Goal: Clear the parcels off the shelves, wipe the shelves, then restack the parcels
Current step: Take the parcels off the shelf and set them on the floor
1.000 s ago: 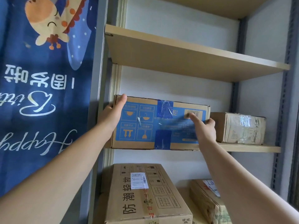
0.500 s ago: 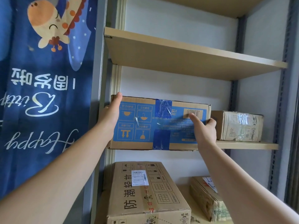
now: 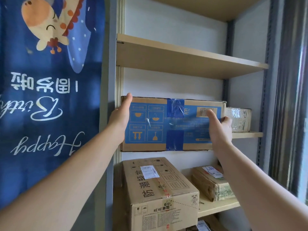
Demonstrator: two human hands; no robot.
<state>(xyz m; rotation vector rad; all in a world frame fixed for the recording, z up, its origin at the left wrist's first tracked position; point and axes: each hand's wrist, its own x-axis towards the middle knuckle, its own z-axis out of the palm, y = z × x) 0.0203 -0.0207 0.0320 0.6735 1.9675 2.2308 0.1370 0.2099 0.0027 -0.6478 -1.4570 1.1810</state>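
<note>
blue box [image 3: 166,124] gripped at both ends, left hand [image 3: 120,120], right hand [image 3: 220,129]

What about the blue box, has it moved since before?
Yes, the blue box came forward, off the shelf, now hiding part of the small parcel.

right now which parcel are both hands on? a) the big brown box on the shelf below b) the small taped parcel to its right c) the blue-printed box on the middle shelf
c: the left hand holds the left end of the blue box and the right hand holds its right end; the small parcel and brown box sit untouched.
</note>
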